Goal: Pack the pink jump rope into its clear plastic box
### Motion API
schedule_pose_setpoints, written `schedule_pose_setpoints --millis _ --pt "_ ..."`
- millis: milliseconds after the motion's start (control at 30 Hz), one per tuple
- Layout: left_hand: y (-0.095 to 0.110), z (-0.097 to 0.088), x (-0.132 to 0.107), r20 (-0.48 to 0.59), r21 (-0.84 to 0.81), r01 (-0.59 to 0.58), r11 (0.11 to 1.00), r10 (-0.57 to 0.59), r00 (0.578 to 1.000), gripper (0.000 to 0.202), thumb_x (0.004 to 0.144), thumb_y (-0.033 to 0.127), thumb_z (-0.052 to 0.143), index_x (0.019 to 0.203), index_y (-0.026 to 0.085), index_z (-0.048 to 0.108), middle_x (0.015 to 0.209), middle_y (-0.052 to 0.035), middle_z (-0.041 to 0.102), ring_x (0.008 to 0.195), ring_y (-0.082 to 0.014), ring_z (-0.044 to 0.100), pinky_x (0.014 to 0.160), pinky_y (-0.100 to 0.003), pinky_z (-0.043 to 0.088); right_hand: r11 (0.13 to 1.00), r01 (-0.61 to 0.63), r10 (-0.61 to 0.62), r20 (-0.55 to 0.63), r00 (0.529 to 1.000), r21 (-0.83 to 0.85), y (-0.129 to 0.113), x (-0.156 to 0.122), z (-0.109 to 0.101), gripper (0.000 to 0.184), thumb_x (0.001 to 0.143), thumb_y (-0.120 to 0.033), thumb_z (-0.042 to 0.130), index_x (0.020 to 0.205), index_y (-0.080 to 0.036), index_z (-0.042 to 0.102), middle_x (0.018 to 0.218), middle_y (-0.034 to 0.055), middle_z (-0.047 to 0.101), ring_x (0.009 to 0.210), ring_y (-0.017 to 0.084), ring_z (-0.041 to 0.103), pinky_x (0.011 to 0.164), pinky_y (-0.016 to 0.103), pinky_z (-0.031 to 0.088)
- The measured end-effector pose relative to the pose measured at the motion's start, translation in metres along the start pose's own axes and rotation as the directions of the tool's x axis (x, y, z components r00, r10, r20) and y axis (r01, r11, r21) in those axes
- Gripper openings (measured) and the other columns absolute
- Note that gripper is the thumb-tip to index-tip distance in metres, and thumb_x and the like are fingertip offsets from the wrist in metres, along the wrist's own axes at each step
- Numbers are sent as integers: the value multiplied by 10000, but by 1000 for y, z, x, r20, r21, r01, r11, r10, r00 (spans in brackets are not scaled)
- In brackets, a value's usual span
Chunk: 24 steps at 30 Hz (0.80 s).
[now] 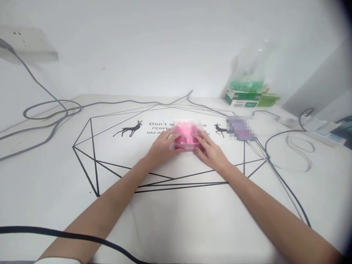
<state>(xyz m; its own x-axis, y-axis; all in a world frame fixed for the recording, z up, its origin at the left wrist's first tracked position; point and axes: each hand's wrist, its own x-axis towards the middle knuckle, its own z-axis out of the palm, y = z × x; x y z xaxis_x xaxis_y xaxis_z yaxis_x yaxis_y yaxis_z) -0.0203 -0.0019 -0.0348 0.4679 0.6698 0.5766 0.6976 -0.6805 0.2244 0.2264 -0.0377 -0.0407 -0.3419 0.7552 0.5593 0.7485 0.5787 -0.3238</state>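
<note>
Fingers (171,137) of left hand (161,148) and right hand (211,150) curled onto small pink box (187,141), clasping its 9 and 3 o'clock sides | small pink box rests mid-table on white printed tabletop (192,220) | blurred purple item (240,128) near, 2 o'clock; green cartons (249,99) farther, 1 o'clock; grey cable (52,110) at 10 o'clock

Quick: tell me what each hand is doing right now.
Left hand: fingers closed on the left side of the pink box.
Right hand: fingers closed on the box's right side.
</note>
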Motion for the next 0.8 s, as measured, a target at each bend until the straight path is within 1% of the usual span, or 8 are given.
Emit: schedule_pose_setpoints --millis 67,167,300,400,533,600,700,800 --pt "-3 0 1 15 0 -7 1000 7 1000 494 852 469 670 1270 226 570 1405 -105 521 1327 -285 467 1105 -439 418 999 33 -34 -42 999 -26 2 0 3 486 946 -301 508 1423 -218 476 1522 86 424 1433 291 338 1078 462 471" --pt "-6 -1 4 42 28 -10 1000 8 999 532 825 463 701 1270 201 575 1416 -128 518 1324 -314 468 1108 -473 406 993 98 -105 -121 987 -67 5 2 5 414 940 -292 533 1348 -222 551 1449 107 515 1368 297 446 1062 487 480" --pt "-10 -4 10 59 79 -83 993 78 995 510 824 478 695 1232 186 601 1389 -152 532 1315 -330 471 1108 -493 390 987 117 -131 -130 983 -110 9 8 3 398 911 -296 569 1302 -222 583 1421 119 537 1285 290 533 1034 490 492" --pt "-14 -4 12 65 93 -101 991 95 993 517 844 461 676 1267 181 576 1424 -161 499 1329 -326 457 1114 -495 374 985 114 -129 -126 984 -126 10 12 2 401 887 -303 583 1276 -206 602 1390 120 559 1267 282 536 1051 465 474" --pt "-14 -1 7 88 65 -53 996 47 995 560 880 462 623 1358 194 507 1502 -148 416 1374 -305 410 1138 -495 334 987 118 -127 -88 988 -106 12 15 1 412 906 -337 558 1296 -210 591 1416 109 532 1318 277 478 1100 458 419" --pt "-11 -1 3 114 59 -23 998 16 993 601 925 478 550 1444 211 407 1543 -135 360 1413 -293 359 1165 -520 274 994 82 -88 -74 993 -77 14 16 0 401 936 -366 517 1307 -228 582 1450 100 499 1328 269 470 1101 458 413" --pt "-6 -5 -1 134 78 25 997 -35 990 667 969 513 440 1527 198 252 1560 -125 337 1447 -285 300 1190 -542 197 996 -36 27 -110 994 -77 18 17 -2 389 979 -408 437 1299 -243 584 1473 91 476 1323 265 479 1094 463 407" --pt "-9 -13 -2 136 126 72 989 -89 987 640 993 506 367 1530 178 253 1559 -118 343 1462 -287 266 1200 -530 175 981 -153 142 -95 985 -121 23 18 -6 419 993 -441 393 1311 -238 576 1467 93 486 1342 281 459 1103 485 382"
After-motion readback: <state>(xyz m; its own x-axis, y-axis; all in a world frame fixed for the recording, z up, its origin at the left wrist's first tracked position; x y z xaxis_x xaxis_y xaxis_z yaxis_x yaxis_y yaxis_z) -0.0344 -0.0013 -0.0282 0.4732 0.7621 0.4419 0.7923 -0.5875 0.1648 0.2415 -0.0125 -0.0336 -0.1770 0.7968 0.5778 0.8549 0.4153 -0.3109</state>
